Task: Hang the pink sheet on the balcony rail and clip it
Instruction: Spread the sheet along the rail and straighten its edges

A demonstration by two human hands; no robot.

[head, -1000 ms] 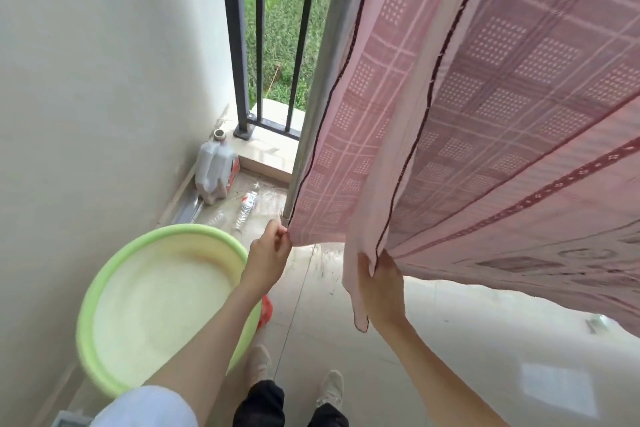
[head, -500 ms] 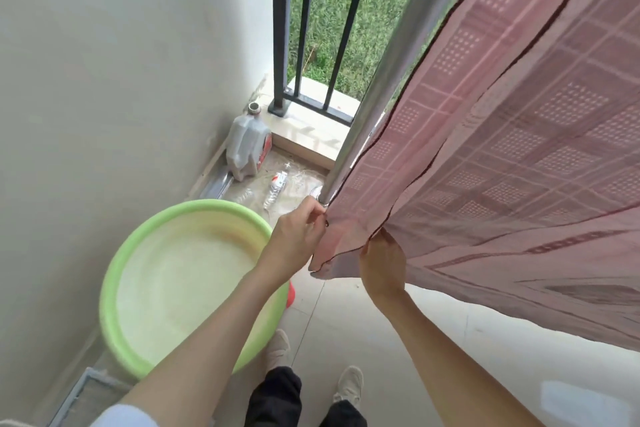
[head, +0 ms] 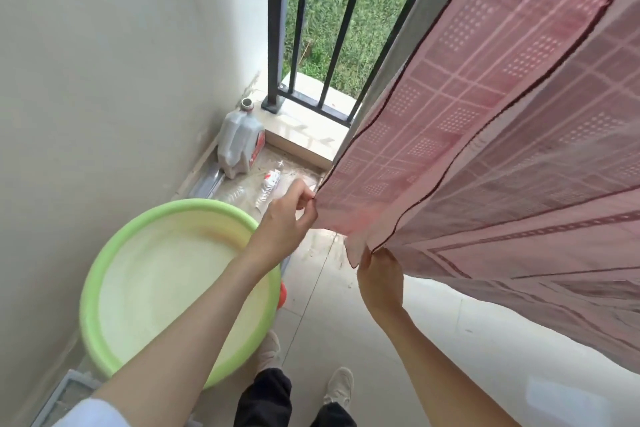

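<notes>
The pink checked sheet [head: 502,135] with dark seam lines hangs from above on the right and spreads toward me. My left hand [head: 284,218] pinches its left edge near the lower corner. Lower down, my right hand [head: 381,274] grips a gathered bottom fold. The black balcony rail [head: 277,45] with its upright bars stands behind, partly covered by the sheet. The top of the rail is out of view. No clip shows.
A light green basin [head: 104,288] sits on the floor by the white wall at left. A grey jug [head: 239,146] and crushed plastic bottles [head: 266,187] lie in the corner under the rail. My shoes [head: 337,388] stand on the tiled floor.
Both hands kept their hold on the sheet's lower edge and drew it up and outward, so the cloth now spreads tauter. My view moved closer to the corner.
</notes>
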